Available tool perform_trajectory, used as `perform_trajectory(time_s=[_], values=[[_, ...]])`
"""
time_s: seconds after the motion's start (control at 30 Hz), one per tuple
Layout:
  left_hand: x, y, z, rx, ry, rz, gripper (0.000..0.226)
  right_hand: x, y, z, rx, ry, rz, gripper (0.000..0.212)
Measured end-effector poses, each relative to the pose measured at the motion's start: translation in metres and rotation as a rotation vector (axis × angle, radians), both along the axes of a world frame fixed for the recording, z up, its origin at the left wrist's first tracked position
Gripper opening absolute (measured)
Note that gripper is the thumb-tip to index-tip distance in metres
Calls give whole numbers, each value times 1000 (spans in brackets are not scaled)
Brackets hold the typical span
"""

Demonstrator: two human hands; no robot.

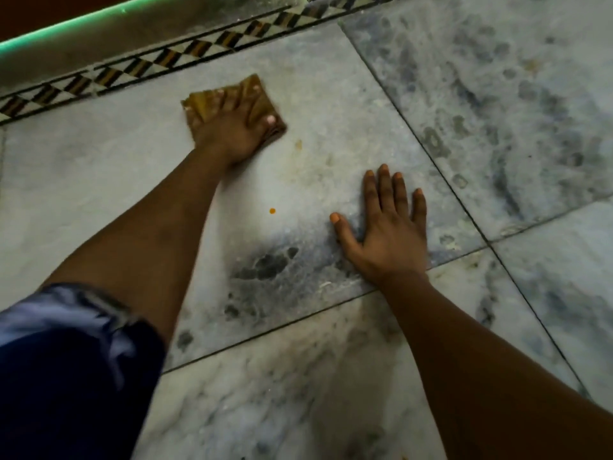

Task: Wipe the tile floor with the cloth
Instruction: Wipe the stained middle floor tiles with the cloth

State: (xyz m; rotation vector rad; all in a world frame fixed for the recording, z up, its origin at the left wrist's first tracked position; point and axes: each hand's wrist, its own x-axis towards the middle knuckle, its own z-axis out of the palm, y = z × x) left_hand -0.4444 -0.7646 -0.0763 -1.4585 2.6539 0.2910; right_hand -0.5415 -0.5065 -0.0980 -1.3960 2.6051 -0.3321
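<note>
A folded brown-yellow cloth (199, 102) lies flat on the grey marbled tile floor (99, 180), near the patterned border. My left hand (232, 127) presses down on the cloth with its fingers spread over it. My right hand (388, 227) rests palm-down on the same tile, to the right and nearer me, fingers apart and holding nothing. A small orange spot (272, 211) sits on the tile between my two arms. A faint yellowish smear (298, 145) lies just right of the cloth.
A black, brown and white patterned border strip (159, 61) runs along the far edge of the tile. Beyond it rises a pale step or ledge (132, 31) with a green-lit edge. Dark grout lines (431, 157) divide the tiles. A blue sleeve (66, 353) covers my left upper arm.
</note>
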Motion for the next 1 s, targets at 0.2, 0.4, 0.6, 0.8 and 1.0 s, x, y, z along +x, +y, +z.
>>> perform_trajectory(time_s=[0.2, 0.4, 0.6, 0.8, 1.0], values=[[-13, 73, -3, -47, 59, -252, 60, -1, 0, -1, 1, 4, 13, 92], [29, 47, 3, -1, 104, -169, 56, -1, 1, 0, 15, -3, 25, 89], [-15, 72, 5, 41, 26, -240, 55, -1, 2, 0, -2, 3, 26, 90], [83, 106, 7, 95, 23, -374, 78, -2, 3, -1, 23, -12, 42, 91], [65, 66, 1, 49, -49, 55, 65, -4, 3, -1, 44, 7, 43, 86]])
